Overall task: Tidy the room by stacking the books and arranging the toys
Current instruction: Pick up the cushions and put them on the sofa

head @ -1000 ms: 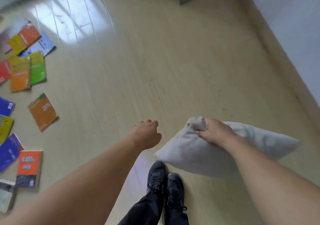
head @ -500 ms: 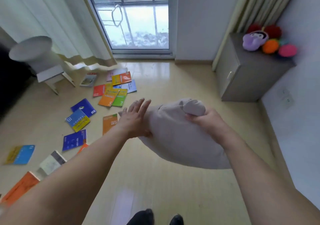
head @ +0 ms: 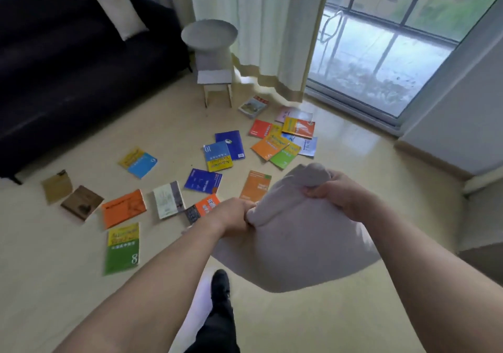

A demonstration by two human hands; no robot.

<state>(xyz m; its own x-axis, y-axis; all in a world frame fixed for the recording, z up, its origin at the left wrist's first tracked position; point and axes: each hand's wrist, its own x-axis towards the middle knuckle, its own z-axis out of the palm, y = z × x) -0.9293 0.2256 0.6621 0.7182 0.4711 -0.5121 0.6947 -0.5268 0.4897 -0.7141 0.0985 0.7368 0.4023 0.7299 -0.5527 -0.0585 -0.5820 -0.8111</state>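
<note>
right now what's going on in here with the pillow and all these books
A person is standing and holding a grey pillow off the floor, the left hand and right hand each gripping a corner. Books lie scattered, unstacked, across the floor in front of a black sofa.

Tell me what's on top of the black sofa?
One pale pillow leans on the black sofa against its backrest. The sofa's left end is out of view.

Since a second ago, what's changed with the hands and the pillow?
The left hand, free a second ago, now grips a corner of the grey pillow, which has come up off the floor. The right hand still holds its corner. The books still lie scattered.
</note>
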